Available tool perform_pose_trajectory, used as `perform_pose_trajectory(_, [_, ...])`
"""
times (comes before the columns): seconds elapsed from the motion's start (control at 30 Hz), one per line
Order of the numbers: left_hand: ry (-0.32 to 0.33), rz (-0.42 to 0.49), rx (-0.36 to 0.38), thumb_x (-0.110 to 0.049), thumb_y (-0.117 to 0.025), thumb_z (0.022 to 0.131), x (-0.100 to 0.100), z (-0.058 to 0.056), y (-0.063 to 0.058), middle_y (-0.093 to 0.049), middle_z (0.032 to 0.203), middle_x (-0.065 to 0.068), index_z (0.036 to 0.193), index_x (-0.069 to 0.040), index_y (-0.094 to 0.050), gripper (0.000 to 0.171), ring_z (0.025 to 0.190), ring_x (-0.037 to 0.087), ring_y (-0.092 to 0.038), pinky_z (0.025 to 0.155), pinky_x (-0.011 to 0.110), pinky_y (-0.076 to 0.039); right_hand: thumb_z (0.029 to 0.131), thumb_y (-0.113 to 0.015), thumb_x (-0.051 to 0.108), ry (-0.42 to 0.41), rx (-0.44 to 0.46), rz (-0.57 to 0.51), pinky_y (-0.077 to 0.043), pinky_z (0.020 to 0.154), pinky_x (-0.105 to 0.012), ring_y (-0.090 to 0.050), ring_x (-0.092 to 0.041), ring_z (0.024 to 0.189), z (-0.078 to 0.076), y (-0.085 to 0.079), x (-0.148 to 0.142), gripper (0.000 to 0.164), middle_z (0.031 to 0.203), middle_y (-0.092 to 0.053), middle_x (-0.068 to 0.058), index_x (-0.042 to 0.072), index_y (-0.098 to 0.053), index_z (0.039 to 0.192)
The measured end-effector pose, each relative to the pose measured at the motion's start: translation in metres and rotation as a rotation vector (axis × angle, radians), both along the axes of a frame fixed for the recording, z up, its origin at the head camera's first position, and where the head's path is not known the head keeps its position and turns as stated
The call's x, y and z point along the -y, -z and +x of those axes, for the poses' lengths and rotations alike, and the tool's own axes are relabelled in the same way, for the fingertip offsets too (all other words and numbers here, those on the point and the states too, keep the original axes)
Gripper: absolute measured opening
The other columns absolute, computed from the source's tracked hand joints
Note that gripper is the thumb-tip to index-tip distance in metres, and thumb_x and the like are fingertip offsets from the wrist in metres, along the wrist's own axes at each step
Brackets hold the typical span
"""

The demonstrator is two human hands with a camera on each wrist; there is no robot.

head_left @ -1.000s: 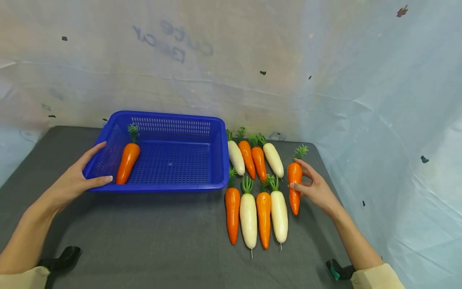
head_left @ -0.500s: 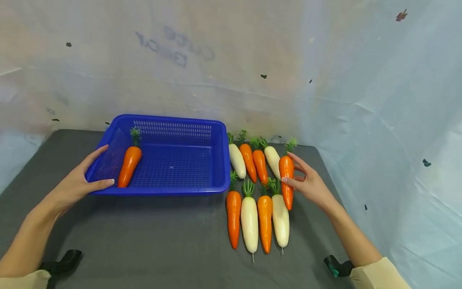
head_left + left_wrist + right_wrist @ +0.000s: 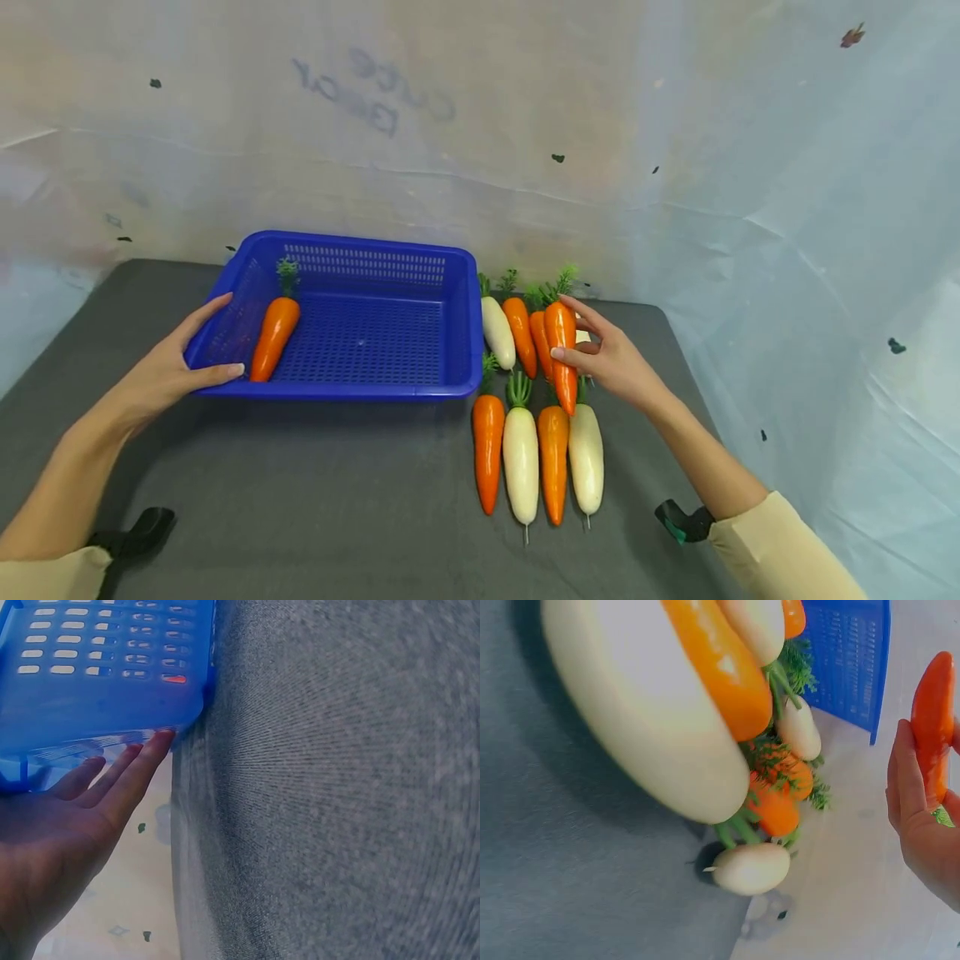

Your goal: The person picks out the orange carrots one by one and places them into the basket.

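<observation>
My left hand (image 3: 168,367) grips the left end of a blue plastic basket (image 3: 360,391). Its thumb is on the front rim, and in the left wrist view the fingers (image 3: 127,780) lie against the outer wall. Inside the basket, at its left end, is one orange carrot (image 3: 274,337) with a green top. My right hand (image 3: 611,354) holds a second carrot (image 3: 566,390) between thumb and fingers, raised over the vegetable rows; the right wrist view shows this carrot (image 3: 934,712) well off the table. Behind that hand, a white radish is mostly hidden.
Right of the basket lie two rows of vegetables on the grey table (image 3: 337,500). The front row alternates carrots (image 3: 488,450) and white radishes (image 3: 521,467); the back row has another radish (image 3: 497,333) and carrots (image 3: 519,333). A pale plastic sheet (image 3: 480,200) hangs behind and at the right.
My right hand has lifted the carrot from the right end of the rows and carried it left, toward the basket. My left hand has stayed on the basket.
</observation>
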State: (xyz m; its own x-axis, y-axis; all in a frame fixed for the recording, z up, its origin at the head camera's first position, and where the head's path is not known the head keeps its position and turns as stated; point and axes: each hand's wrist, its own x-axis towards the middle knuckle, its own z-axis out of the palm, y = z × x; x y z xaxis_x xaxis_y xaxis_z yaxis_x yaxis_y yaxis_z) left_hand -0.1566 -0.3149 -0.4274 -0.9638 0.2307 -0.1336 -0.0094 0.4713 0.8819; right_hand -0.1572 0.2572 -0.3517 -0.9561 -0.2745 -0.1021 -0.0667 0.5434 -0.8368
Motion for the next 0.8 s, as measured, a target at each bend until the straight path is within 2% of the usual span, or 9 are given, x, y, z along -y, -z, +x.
perform_pose_trajectory(0.17, [0.004,0.015,0.001,-0.019,-0.064,0.098,-0.001,-0.002,-0.002,0.012,0.162,0.026,0.157,-0.043,0.005,0.095,0.134,0.065,-0.014,0.096,0.083,-0.018,0.092,-0.072,0.035,-0.035,0.002,-0.016,-0.055,0.076,-0.051,-0.066,-0.028,0.104,-0.008,-0.004,0.014,0.079,0.152,-0.034,-0.014,0.036,-0.027,0.157])
perform_pose_trajectory(0.33, [0.003,0.027,-0.007,-0.018,-0.064,0.098,-0.001,-0.002,-0.003,0.011,0.162,0.027,0.157,-0.044,0.005,0.095,0.135,0.066,-0.012,0.097,0.083,-0.017,0.092,-0.073,0.032,-0.081,-0.001,-0.034,-0.056,0.074,-0.045,-0.064,-0.031,0.108,-0.017,-0.010,0.031,0.078,0.150,-0.035,-0.014,0.036,-0.029,0.156])
perform_pose_trajectory(0.53, [0.000,0.033,-0.001,-0.019,-0.065,0.097,-0.002,-0.001,-0.003,0.012,0.162,0.027,0.157,-0.045,0.005,0.095,0.135,0.066,-0.011,0.097,0.083,-0.016,0.092,-0.073,0.027,-0.169,-0.034,-0.033,-0.058,0.083,-0.044,-0.064,-0.032,0.109,-0.028,-0.011,0.055,0.077,0.140,-0.043,-0.014,0.035,-0.030,0.155])
perform_pose_trajectory(0.7, [0.000,0.032,0.001,-0.020,-0.064,0.097,-0.002,0.000,-0.003,0.012,0.161,0.028,0.157,-0.045,0.005,0.094,0.134,0.067,-0.011,0.096,0.084,-0.018,0.089,-0.076,0.034,-0.164,-0.058,0.022,-0.057,0.085,-0.042,-0.061,-0.028,0.115,-0.032,-0.011,0.073,0.083,0.144,-0.044,-0.009,0.037,-0.028,0.155])
perform_pose_trajectory(0.8, [0.000,0.031,0.002,-0.020,-0.064,0.098,-0.001,0.001,-0.003,0.012,0.161,0.028,0.157,-0.045,0.005,0.094,0.134,0.067,-0.011,0.095,0.084,-0.018,0.088,-0.077,0.032,-0.169,-0.039,-0.010,-0.058,0.084,-0.041,-0.059,-0.027,0.119,-0.035,-0.012,0.084,0.086,0.148,-0.041,-0.007,0.037,-0.026,0.156])
